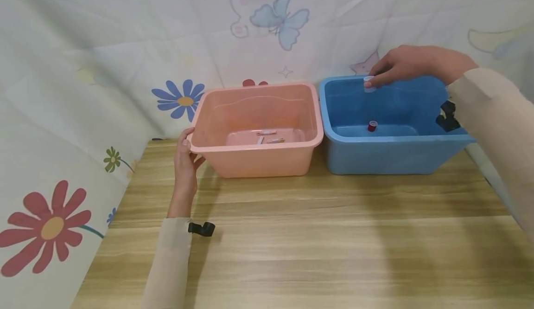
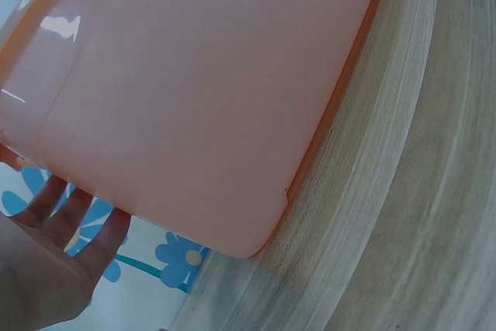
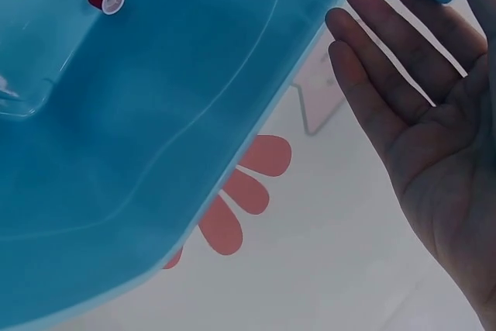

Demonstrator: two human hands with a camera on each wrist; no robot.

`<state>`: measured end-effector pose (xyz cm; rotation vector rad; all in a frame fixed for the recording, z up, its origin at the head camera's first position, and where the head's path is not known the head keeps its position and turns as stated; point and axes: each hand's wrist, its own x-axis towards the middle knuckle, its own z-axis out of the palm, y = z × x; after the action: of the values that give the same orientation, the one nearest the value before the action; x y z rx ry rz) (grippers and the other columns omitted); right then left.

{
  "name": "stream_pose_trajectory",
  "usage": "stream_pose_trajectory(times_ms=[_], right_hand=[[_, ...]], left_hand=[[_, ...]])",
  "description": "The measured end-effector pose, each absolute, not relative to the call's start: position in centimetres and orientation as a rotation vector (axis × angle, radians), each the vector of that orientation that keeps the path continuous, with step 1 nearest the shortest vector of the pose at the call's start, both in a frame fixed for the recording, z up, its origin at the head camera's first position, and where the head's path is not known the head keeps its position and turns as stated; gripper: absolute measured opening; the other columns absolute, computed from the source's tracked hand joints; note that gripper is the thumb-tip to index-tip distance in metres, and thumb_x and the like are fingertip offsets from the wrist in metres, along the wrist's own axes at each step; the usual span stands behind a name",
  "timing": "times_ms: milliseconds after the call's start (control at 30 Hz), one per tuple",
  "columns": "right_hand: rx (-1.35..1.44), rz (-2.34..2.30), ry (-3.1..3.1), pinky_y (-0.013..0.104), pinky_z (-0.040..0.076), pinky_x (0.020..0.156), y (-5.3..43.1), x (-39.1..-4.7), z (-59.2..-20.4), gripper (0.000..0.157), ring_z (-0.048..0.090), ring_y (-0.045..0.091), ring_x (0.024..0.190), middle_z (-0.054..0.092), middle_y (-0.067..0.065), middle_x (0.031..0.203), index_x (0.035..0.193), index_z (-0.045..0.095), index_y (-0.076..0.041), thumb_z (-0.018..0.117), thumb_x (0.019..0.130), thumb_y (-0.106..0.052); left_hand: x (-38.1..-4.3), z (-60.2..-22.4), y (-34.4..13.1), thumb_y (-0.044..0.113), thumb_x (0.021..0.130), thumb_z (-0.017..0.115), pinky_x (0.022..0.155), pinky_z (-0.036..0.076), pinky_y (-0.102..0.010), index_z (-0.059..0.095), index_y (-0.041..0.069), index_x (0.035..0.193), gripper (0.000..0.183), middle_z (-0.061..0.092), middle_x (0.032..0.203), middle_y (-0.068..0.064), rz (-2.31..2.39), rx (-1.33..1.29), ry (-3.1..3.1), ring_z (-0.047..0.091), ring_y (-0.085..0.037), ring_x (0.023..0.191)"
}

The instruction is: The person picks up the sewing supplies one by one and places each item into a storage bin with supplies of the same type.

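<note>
My left hand [image 1: 185, 170] grips the left front corner of a pink plastic bin [image 1: 258, 163]; in the left wrist view its fingers [image 2: 105, 242] lie against the bin's outer side. Over the back of a blue plastic bin [image 1: 379, 156], my right hand [image 1: 410, 63] pinches a small white cylinder, likely a thread spool [image 1: 369, 84], between thumb and forefinger. The other fingers of that hand stay extended in the right wrist view. A red thread spool [image 1: 372, 125] with white ends lies on the blue bin's floor. Several small clothespin-like pieces [image 1: 267, 133] lie in the pink bin.
The two bins stand side by side at the back of a wood-grain table [image 1: 317, 244]. Behind and to the left hangs a white cloth [image 1: 137, 35] printed with flowers and a butterfly. A black wrist camera [image 1: 202, 228] sits on the left sleeve.
</note>
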<state>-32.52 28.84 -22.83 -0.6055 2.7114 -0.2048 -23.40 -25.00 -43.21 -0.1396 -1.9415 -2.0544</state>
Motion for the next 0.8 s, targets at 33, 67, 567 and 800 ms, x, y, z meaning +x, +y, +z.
stream_pose_trajectory(times_ms=[33, 67, 567, 800], right_hand=[[-0.605, -0.21, 2.709, 0.069, 0.045, 0.096, 28.8, -32.5, -22.8, 0.074, 0.058, 0.051, 0.121, 0.062, 0.026, 0.133, 0.145, 0.052, 0.002, 0.057, 0.098, -0.055], [-0.609, -0.218, 2.703, 0.068, 0.045, 0.096, 28.8, -32.5, -22.7, 0.074, 0.059, 0.05, 0.121, 0.062, 0.026, 0.134, 0.145, 0.051, 0.001, 0.057, 0.098, -0.055], [-0.662, -0.098, 2.774, 0.065, 0.048, 0.096, 29.4, -31.3, -22.6, 0.06, 0.06, 0.049, 0.118, 0.063, 0.028, 0.13, 0.138, 0.058, 0.003, 0.058, 0.101, -0.045], [-0.63, -0.051, 2.964, 0.065, 0.047, 0.094, 28.4, -26.3, -23.6, 0.043, 0.062, 0.049, 0.115, 0.065, 0.029, 0.125, 0.133, 0.061, 0.003, 0.058, 0.103, -0.027]], left_hand=[[-23.4, -43.2, -25.0, 0.047, 0.106, 0.04, 0.088, 0.051, -0.035, 0.051, 0.026, 0.145, 0.046, 0.052, 0.143, -0.004, -2.055, -0.141, -1.942, 0.056, -0.034, 0.125], [-23.4, -43.2, -24.9, 0.047, 0.106, 0.04, 0.088, 0.051, -0.035, 0.051, 0.026, 0.146, 0.046, 0.052, 0.143, -0.004, -2.054, -0.142, -1.943, 0.056, -0.035, 0.125], [-23.8, -43.4, -24.5, 0.047, 0.105, 0.04, 0.089, 0.051, -0.035, 0.051, 0.026, 0.146, 0.047, 0.051, 0.144, -0.004, -2.063, -0.151, -1.951, 0.056, -0.034, 0.127], [-23.9, -43.6, -24.1, 0.048, 0.104, 0.042, 0.09, 0.05, -0.037, 0.052, 0.027, 0.145, 0.047, 0.053, 0.142, -0.004, -2.075, -0.149, -1.947, 0.056, -0.034, 0.125]])
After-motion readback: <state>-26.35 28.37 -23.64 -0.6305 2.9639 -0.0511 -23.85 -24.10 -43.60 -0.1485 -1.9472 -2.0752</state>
